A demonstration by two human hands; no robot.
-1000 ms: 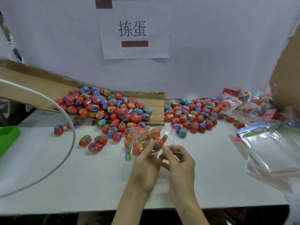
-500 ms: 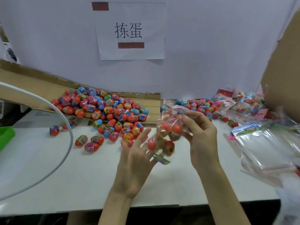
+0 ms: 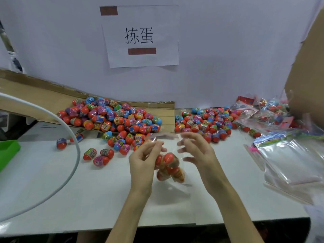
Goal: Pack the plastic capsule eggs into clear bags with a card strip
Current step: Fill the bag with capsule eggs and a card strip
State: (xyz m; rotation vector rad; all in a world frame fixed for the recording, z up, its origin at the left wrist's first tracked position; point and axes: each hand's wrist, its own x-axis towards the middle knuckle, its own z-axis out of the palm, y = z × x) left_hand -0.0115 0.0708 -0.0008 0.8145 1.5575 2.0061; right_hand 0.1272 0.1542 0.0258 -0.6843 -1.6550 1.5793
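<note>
A clear bag with several orange capsule eggs inside hangs upright above the white table. My left hand pinches the bag's top left edge and my right hand pinches its top right edge, stretching the mouth between them. A big heap of loose capsule eggs lies on a cardboard flap behind my left hand. A second heap of eggs lies behind my right hand. I cannot make out the card strip in the bag.
A stack of empty clear bags lies at the right. Filled bags are piled at the back right beside a cardboard wall. A green tray and a white curved tube are at the left.
The bag swung from lying against my left palm, held high by the right hand, down to hanging upright. My left hand has taken hold of its top edge, so both hands now pinch the mouth.
</note>
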